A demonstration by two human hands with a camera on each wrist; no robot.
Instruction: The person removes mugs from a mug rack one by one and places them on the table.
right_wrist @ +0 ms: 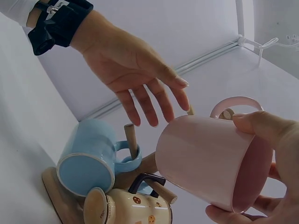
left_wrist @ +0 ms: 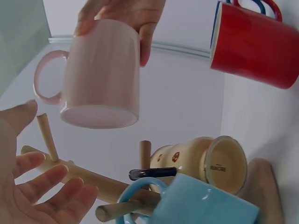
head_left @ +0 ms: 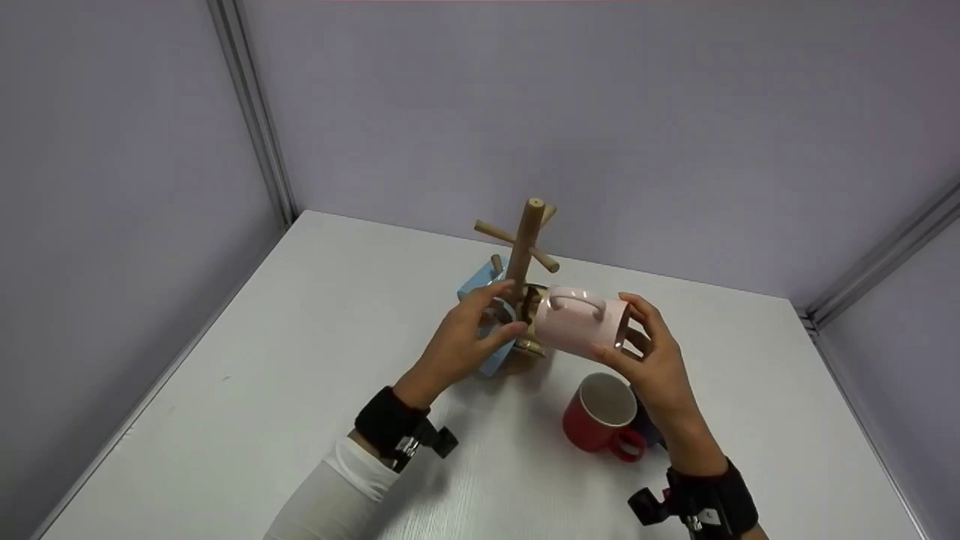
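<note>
My right hand [head_left: 646,352] grips a pink mug [head_left: 581,322] by its rim end and holds it on its side in the air, handle up, beside the wooden mug tree [head_left: 525,251]. In the right wrist view the thumb [right_wrist: 261,126] lies across the pink mug [right_wrist: 205,158]. My left hand [head_left: 480,334] is open with fingers spread, just left of the mug's base and in front of the tree's post; in the left wrist view it [left_wrist: 32,191] is apart from the pink mug [left_wrist: 100,74]. A blue mug [right_wrist: 91,154] and a cream mug [right_wrist: 126,207] hang on low pegs.
A red mug [head_left: 604,412] stands upright on the white table [head_left: 300,390] below my right hand, with a dark blue mug [head_left: 646,429] partly hidden behind the wrist. The tree's upper pegs [head_left: 491,231] are bare. Grey walls close the table at left, back and right.
</note>
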